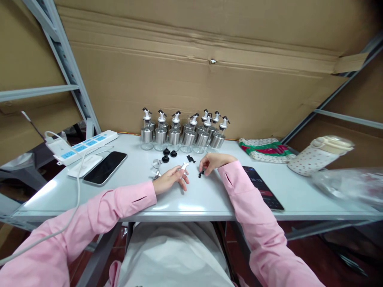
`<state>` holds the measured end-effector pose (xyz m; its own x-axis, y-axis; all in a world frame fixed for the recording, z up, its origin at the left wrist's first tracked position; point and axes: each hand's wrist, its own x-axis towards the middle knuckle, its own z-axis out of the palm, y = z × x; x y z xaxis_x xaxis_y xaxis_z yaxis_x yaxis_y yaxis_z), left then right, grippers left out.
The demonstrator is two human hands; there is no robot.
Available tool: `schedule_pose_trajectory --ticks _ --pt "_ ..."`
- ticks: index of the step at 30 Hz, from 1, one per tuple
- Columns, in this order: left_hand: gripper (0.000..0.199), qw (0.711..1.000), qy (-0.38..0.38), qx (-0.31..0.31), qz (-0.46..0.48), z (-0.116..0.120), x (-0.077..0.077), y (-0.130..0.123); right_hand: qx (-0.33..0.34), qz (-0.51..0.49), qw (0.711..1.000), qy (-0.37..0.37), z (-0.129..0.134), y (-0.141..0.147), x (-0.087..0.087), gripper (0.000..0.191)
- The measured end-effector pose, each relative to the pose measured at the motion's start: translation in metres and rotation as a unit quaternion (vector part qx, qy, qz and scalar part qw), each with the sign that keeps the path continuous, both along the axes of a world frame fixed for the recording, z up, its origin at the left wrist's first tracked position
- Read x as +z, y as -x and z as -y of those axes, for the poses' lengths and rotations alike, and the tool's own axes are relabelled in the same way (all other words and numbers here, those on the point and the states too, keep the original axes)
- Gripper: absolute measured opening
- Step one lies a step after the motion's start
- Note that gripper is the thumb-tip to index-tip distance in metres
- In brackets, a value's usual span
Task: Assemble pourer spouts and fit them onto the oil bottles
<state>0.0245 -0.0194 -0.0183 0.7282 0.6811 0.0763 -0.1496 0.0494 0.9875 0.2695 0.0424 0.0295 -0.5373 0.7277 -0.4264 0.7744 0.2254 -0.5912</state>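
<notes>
My left hand point(172, 178) rests on the white table point(131, 191) and holds a small white and silver spout part point(184, 166) between its fingertips. My right hand point(213, 162) pinches a tiny black piece point(200, 174) against the tabletop. Both sleeves are pink. Between the hands lies another small black part point(190, 159). Two black round caps point(169, 153) sit just behind, and a clear silver ring piece point(156, 163) lies left of my left hand. Several glass and steel dispenser bottles point(182, 133) with pour spouts stand in a row at the back.
A power strip point(80, 146) with a white cable, a white pad and a dark phone point(105, 167) lie at the left. Another phone point(263, 187) lies by my right forearm. A folded patterned cloth point(265, 148), a spotted bottle point(320, 155) and a plastic bag point(350, 183) are at the right. Cardboard stands behind.
</notes>
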Motion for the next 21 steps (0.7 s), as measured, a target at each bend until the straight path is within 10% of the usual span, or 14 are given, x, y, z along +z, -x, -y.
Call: schedule_pose_trajectory --ticks 11,21 --pt "0.06 1.0 0.005 -0.002 0.02 -0.003 -0.006 0.0 -0.044 -0.319 0.947 0.014 0.016 0.022 0.013 0.029" --pt "0.057 0.999 -0.014 -0.02 0.032 -0.003 -0.01 -0.001 -0.046 -0.404 0.911 0.072 0.02 0.046 0.002 0.02"
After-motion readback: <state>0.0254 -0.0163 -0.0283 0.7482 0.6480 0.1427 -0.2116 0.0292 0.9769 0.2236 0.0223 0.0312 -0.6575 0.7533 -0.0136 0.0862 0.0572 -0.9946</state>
